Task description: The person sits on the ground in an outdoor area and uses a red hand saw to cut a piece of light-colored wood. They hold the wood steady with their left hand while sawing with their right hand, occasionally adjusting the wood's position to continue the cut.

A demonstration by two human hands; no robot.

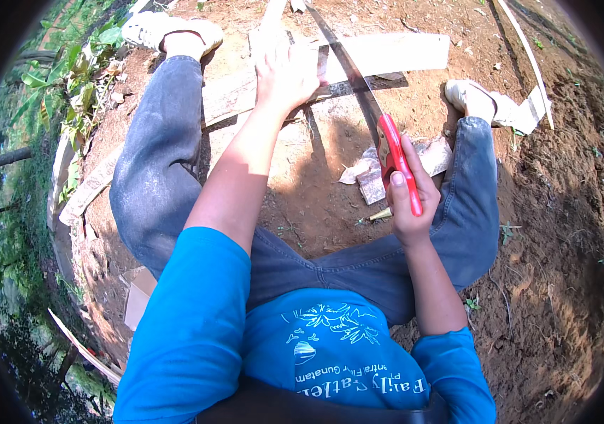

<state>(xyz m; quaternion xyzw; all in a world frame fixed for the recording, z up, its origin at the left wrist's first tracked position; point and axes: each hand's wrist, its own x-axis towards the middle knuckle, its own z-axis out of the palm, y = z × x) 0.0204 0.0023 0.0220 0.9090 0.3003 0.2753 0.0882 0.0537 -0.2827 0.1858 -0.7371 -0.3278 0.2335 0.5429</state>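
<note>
My right hand [411, 194] is wrapped round the red handle of a handsaw [348, 67]. Its long metal blade runs up and to the left, crossing over a pale board [404, 53] that lies crosswise on the ground. Left of the blade, my left hand [284, 74] grips pale wood, pressing down where the crosswise board meets a narrow strip of wood [273, 15] pointing away from me. Bright sunlight washes out those fingers and the wood under them. Whether the saw teeth touch the wood, I cannot tell.
My legs are spread on both sides of the work, with a shoe [199, 32] at far left and another [482, 99] at right. Broken bark pieces [432, 155] lie near my right hand. A long thin strip [528, 53] rests at far right. Green plants [79, 92] grow along the left.
</note>
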